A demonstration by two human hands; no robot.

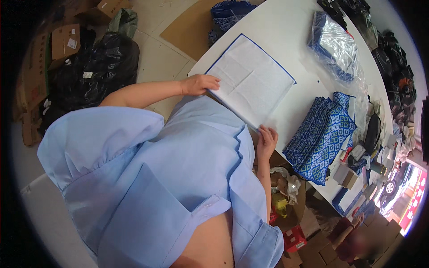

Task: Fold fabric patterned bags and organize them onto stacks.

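A white cloth (252, 76) with a blue stitched edge lies flat on the white table (286, 35), with faint creases across it. My left hand (201, 84) grips its near left corner at the table's edge. At the near right corner my right hand (267, 139) pinches the same cloth, thumb and fingers together. Close to the right hand, a stack of blue patterned cloths (319, 138) rests on the table, its folded edges fanned toward the left.
Behind the stack lies a clear plastic bag of blue-edged cloths (335, 47). Black plastic bags (109, 67) and cardboard boxes (66, 41) stand on the floor at left. Blue textiles (230, 15) sit beyond the table. Another person (353, 236) is at lower right, near cartons.
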